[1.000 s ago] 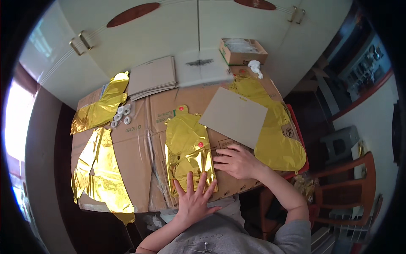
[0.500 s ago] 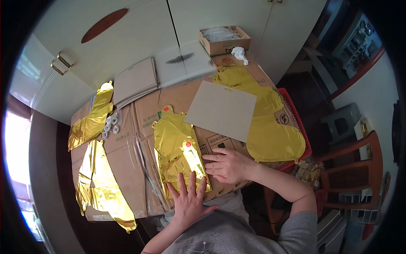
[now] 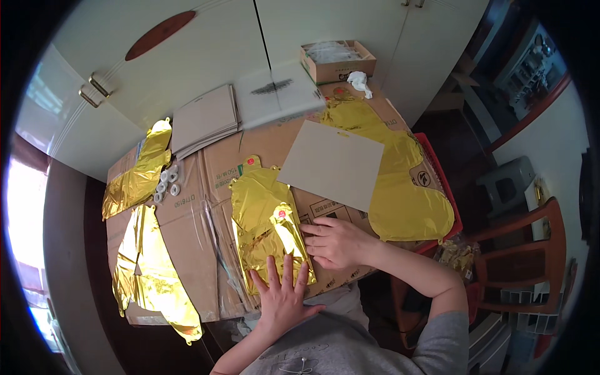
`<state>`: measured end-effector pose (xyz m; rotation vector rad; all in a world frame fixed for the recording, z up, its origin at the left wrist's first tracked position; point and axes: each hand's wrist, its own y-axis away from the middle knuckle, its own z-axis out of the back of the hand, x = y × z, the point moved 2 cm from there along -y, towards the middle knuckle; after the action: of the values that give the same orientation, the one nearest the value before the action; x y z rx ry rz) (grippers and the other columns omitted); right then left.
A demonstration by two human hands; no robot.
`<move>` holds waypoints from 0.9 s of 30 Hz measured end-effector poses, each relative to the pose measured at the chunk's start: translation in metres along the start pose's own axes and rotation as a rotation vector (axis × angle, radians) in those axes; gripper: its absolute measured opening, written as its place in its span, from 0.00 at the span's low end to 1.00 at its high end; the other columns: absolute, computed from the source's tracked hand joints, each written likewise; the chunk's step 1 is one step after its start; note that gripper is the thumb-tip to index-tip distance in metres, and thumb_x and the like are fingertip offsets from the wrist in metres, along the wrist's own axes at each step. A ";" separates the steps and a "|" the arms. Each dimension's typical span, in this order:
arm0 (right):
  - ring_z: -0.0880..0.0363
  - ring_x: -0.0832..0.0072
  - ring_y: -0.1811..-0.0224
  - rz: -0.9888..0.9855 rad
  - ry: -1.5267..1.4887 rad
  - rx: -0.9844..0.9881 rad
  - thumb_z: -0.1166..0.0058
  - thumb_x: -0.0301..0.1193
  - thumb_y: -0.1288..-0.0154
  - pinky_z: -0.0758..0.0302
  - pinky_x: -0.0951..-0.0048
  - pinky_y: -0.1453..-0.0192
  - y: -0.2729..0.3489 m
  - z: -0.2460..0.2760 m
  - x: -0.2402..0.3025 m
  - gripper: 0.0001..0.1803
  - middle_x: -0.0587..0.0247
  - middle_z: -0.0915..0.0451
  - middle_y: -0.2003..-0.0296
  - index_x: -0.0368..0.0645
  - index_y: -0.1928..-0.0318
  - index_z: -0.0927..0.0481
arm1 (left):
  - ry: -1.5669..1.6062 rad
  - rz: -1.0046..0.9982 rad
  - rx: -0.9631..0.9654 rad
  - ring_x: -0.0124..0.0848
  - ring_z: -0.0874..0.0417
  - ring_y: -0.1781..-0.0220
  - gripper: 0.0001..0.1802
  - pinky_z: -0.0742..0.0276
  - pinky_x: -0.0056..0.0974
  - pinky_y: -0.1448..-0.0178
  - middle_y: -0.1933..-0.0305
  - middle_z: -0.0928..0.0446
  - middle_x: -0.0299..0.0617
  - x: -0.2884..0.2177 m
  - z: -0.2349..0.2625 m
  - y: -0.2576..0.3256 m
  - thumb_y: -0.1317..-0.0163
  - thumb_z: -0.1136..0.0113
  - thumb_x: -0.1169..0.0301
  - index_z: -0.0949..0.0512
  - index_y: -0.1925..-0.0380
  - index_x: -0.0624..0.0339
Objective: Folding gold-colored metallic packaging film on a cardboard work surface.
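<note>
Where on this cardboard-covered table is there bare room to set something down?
Bare cardboard lies between the left foil sheet and the folded gold foil under both hands, left hand and right hand. The far edge is crowded: stacked boards, grey card, yellow balloon.

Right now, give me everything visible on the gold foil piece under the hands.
The gold foil piece is a flat, uninflated, crinkled, shiny balloon-like shape, with a tab at its top end and small red round stickers. It lies on the cardboard, its long axis running away from the person. The left hand presses flat, fingers spread, on its near end; the right hand rests at its right edge. A grey board lies beside it.
</note>
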<state>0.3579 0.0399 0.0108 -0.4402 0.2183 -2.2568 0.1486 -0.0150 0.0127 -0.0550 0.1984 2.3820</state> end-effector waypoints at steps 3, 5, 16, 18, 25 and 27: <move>0.28 0.70 0.34 -0.029 -0.003 -0.053 0.43 0.34 0.42 0.36 0.60 0.29 0.004 0.002 0.000 0.18 0.69 0.17 0.48 0.46 0.51 0.15 | 0.003 -0.002 0.003 0.70 0.53 0.25 0.60 0.58 0.86 0.38 0.24 0.47 0.57 0.000 -0.001 0.000 0.57 0.41 0.26 0.40 0.28 0.50; 0.28 0.71 0.35 -0.036 -0.010 -0.057 0.44 0.34 0.42 0.36 0.60 0.29 0.003 0.002 0.000 0.18 0.69 0.17 0.48 0.46 0.50 0.15 | 0.003 0.001 0.008 0.70 0.53 0.25 0.60 0.58 0.86 0.38 0.24 0.47 0.57 0.000 0.001 0.001 0.57 0.41 0.26 0.39 0.28 0.50; 0.27 0.70 0.35 -0.036 0.047 -0.091 0.44 0.35 0.41 0.37 0.58 0.28 0.003 0.001 0.001 0.17 0.66 0.17 0.48 0.44 0.52 0.15 | -0.024 -0.019 -0.034 0.69 0.54 0.24 0.63 0.60 0.84 0.36 0.25 0.48 0.60 0.000 0.001 0.001 0.62 0.38 0.25 0.38 0.30 0.54; 0.27 0.69 0.35 -0.056 0.055 -0.046 0.44 0.35 0.41 0.37 0.58 0.28 -0.007 0.001 -0.001 0.17 0.64 0.17 0.49 0.43 0.53 0.15 | -0.027 -0.017 -0.024 0.69 0.54 0.24 0.63 0.59 0.84 0.36 0.25 0.47 0.60 0.000 0.002 0.001 0.62 0.38 0.25 0.38 0.30 0.53; 0.27 0.67 0.35 -0.074 0.061 -0.098 0.45 0.35 0.40 0.38 0.59 0.28 -0.008 -0.001 -0.009 0.15 0.63 0.17 0.49 0.42 0.56 0.15 | -0.010 -0.011 -0.016 0.70 0.54 0.25 0.64 0.59 0.84 0.36 0.25 0.48 0.59 0.000 0.000 0.001 0.62 0.37 0.26 0.40 0.28 0.52; 0.27 0.67 0.35 -0.061 0.064 -0.133 0.45 0.36 0.39 0.38 0.60 0.29 -0.007 0.000 -0.009 0.15 0.62 0.16 0.50 0.41 0.57 0.15 | -0.005 -0.013 -0.012 0.70 0.54 0.25 0.64 0.59 0.84 0.36 0.25 0.48 0.59 0.000 0.001 0.001 0.62 0.37 0.26 0.40 0.28 0.52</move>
<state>0.3587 0.0512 0.0106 -0.4504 0.3941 -2.3265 0.1477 -0.0156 0.0138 -0.0552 0.1812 2.3698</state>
